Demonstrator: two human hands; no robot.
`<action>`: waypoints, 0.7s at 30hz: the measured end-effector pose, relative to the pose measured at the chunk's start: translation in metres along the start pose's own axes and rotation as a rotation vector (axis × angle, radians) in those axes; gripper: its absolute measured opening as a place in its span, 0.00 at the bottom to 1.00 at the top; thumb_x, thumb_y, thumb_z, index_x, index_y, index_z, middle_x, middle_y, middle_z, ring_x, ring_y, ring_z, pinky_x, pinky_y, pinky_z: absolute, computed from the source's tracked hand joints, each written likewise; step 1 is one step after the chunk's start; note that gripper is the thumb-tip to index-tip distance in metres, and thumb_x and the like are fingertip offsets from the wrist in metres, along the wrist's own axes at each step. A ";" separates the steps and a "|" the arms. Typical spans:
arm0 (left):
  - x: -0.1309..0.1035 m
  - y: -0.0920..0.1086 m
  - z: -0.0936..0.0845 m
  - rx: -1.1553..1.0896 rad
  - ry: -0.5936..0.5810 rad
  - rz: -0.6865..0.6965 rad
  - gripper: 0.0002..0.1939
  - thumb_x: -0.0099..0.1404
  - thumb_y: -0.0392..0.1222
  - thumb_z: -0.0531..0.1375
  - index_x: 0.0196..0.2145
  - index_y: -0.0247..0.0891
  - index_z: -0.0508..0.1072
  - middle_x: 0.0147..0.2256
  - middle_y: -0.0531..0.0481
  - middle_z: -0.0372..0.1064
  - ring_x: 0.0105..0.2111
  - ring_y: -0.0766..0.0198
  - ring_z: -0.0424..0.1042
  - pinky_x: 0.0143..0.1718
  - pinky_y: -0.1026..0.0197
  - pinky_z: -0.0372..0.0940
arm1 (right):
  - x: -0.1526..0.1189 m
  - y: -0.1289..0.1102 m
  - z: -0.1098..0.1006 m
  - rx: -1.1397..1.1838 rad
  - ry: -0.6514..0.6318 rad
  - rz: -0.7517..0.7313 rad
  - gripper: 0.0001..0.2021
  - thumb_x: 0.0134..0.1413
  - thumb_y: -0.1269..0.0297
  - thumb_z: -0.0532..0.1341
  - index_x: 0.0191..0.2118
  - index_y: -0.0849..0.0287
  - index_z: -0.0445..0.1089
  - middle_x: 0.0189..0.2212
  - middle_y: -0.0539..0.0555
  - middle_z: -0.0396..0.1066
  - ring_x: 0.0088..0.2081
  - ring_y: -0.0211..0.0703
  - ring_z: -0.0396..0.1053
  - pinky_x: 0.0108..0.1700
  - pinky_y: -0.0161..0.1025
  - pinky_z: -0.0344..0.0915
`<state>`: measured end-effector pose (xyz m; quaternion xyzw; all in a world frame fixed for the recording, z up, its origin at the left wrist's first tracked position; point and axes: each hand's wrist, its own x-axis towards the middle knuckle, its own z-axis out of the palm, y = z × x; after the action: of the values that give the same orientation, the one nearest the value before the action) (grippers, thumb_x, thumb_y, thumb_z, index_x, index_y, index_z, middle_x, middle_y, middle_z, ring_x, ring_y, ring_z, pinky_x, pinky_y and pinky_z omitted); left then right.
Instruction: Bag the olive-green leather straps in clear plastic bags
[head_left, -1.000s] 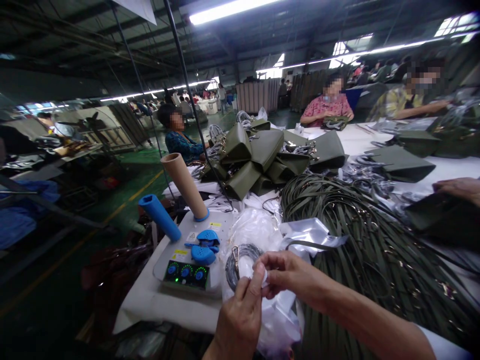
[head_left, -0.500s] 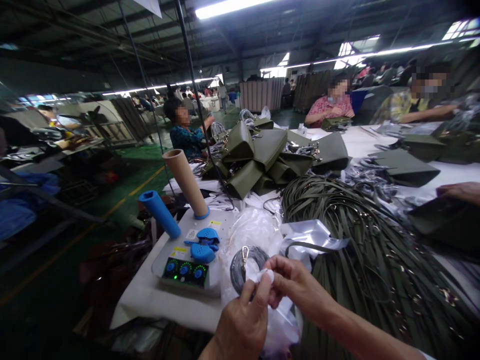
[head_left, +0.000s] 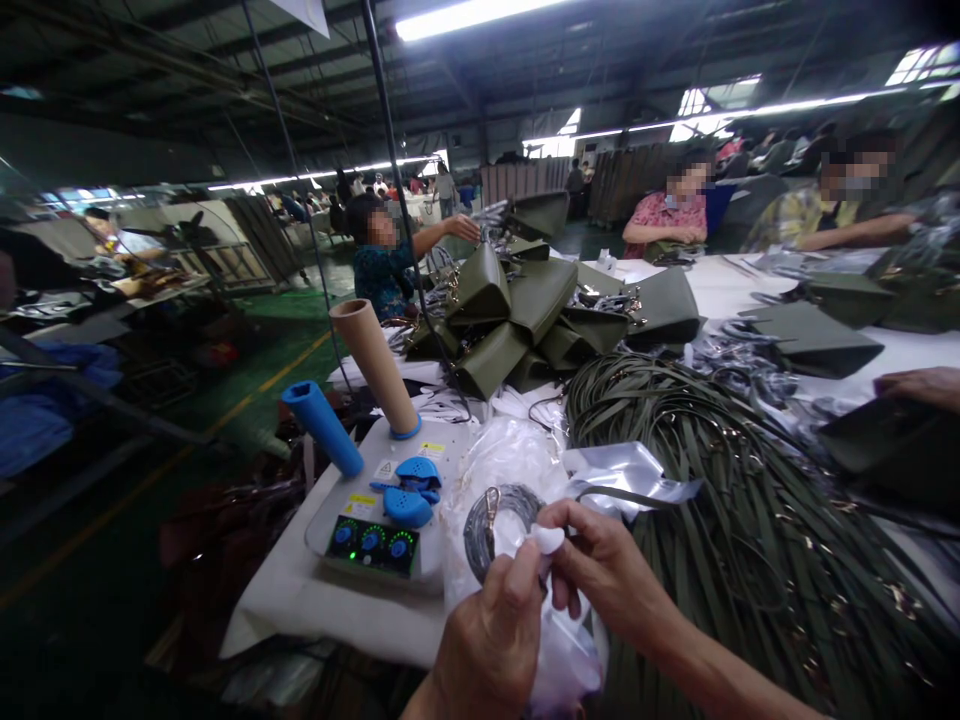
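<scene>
My left hand (head_left: 491, 635) and my right hand (head_left: 600, 565) are close together over the front of the table. Both are closed, pinching a small white piece (head_left: 549, 540) that looks like thin foam or paper. Just behind my fingers lies a coiled strap (head_left: 478, 545) in a clear wrapping, with a gold-coloured snap hook (head_left: 492, 505) at its upper edge. My fingers partly cover the coil. Beneath it is a stack of clear plastic bags (head_left: 502, 450).
A grey machine with a control panel (head_left: 371, 545), a cardboard tube (head_left: 375, 365) and a blue roller (head_left: 322, 430) stands left. Olive straps (head_left: 720, 530) cover the right side. Olive handbags (head_left: 540, 295) are piled behind. Co-workers sit around the table; one hand (head_left: 922, 385) is at far right.
My fingers have shifted slightly on the white piece, and more of it shows. At the far side, a co-worker has reached an arm toward a handbag lifted above the pile.
</scene>
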<state>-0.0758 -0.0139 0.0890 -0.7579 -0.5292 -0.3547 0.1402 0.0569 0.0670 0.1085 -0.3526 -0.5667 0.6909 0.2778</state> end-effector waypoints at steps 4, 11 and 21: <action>-0.002 -0.003 -0.001 0.084 0.013 0.024 0.12 0.65 0.29 0.50 0.45 0.22 0.66 0.38 0.38 0.73 0.37 0.61 0.75 0.33 0.68 0.73 | -0.002 -0.008 -0.002 0.076 -0.053 0.042 0.17 0.51 0.53 0.60 0.37 0.64 0.65 0.21 0.50 0.70 0.22 0.35 0.69 0.27 0.32 0.69; -0.005 -0.003 0.000 0.160 -0.038 0.135 0.11 0.63 0.28 0.50 0.40 0.26 0.70 0.40 0.39 0.73 0.38 0.59 0.74 0.27 0.68 0.72 | 0.004 -0.026 -0.007 0.089 -0.104 0.225 0.22 0.46 0.50 0.62 0.38 0.66 0.68 0.20 0.50 0.70 0.22 0.34 0.70 0.27 0.32 0.69; -0.001 -0.008 -0.003 0.098 -0.105 0.262 0.11 0.63 0.30 0.51 0.39 0.27 0.72 0.41 0.37 0.73 0.35 0.60 0.75 0.24 0.69 0.71 | 0.013 -0.031 -0.019 -0.185 -0.212 0.139 0.11 0.48 0.59 0.60 0.29 0.63 0.66 0.16 0.47 0.63 0.17 0.31 0.61 0.16 0.26 0.57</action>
<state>-0.0847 -0.0134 0.0890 -0.8303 -0.4491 -0.2669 0.1940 0.0636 0.0949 0.1342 -0.3402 -0.6285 0.6865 0.1343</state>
